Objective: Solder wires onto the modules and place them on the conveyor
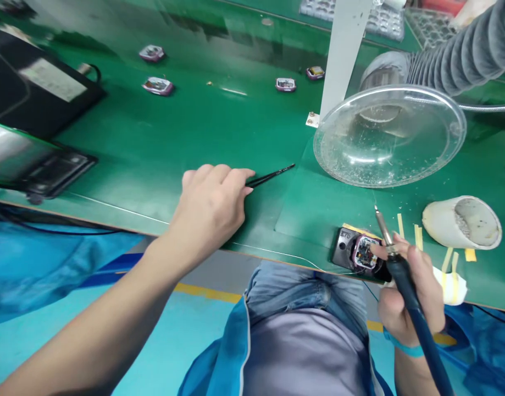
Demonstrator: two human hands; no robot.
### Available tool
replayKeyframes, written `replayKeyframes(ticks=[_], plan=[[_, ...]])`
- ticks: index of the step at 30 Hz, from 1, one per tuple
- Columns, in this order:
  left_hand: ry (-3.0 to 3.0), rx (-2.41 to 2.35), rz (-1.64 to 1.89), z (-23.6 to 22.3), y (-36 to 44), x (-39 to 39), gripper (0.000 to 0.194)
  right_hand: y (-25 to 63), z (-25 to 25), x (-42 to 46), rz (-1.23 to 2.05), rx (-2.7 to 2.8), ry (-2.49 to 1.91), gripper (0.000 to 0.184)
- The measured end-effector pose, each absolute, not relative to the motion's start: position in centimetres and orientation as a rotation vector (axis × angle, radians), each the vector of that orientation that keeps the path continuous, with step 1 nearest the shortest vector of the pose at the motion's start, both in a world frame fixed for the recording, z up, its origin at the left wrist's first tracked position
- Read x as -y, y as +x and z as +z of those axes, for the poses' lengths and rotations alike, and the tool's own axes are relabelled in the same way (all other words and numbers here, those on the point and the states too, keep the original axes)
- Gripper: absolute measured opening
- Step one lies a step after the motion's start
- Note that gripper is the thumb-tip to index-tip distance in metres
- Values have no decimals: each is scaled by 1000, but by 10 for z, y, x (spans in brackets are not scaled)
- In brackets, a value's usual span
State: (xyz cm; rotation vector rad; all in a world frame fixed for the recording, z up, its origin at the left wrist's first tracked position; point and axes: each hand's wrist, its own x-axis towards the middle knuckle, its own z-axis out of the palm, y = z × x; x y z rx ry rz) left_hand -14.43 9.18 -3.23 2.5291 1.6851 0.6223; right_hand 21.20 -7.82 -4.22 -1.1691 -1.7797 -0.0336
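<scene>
My left hand (213, 203) is closed on a pair of black tweezers (272, 175) over the middle of the bench, their tips pointing right. In my right hand (421, 291) is a soldering iron (406, 286), its bare metal tip raised toward the fume hood. Beside that hand a small pink-rimmed watch case (365, 252) with exposed circuitry sits in a black fixture (342, 246) at the bench's front edge. A finger of my right hand reaches to the case's right side. A thin wire (277, 253) runs along the bench edge toward the fixture.
A clear fume hood (390, 165) on a grey hose (462, 60) hangs over the right side, beside a white post (345, 49). A white cup (445, 223) and yellow tape strips (418, 237) lie near my right hand. More watch cases (157, 86) lie farther back; black equipment (38, 88) stands left.
</scene>
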Motion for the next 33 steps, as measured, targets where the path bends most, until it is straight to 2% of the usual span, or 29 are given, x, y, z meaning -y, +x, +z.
replayKeyframes(ticks=[4, 7, 12, 16, 22, 29, 33], plan=[[2515, -1652, 621, -30, -146, -97, 17, 205, -40, 70, 17, 1904, -1186, 82], [2471, -1565, 763, -31, -150, -103, 11, 201, -40, 68, 4, 1921, -1207, 77], [2431, -1535, 842, -34, -154, -103, 16, 197, -39, 68, -45, 1820, -1247, 73], [2242, -1500, 1056, -36, -144, -88, 7, 194, -35, 67, -35, 1761, -1251, 69], [1867, -1396, 1268, -35, -99, -54, 19, 191, -30, 69, -36, 1697, -1312, 65], [1583, -970, 1350, -21, -32, -15, 8, 194, -41, 76, -58, 1652, -1348, 64], [1564, -873, 1319, -22, -4, 1, 13, 197, -47, 82, -105, 1618, -1377, 64]])
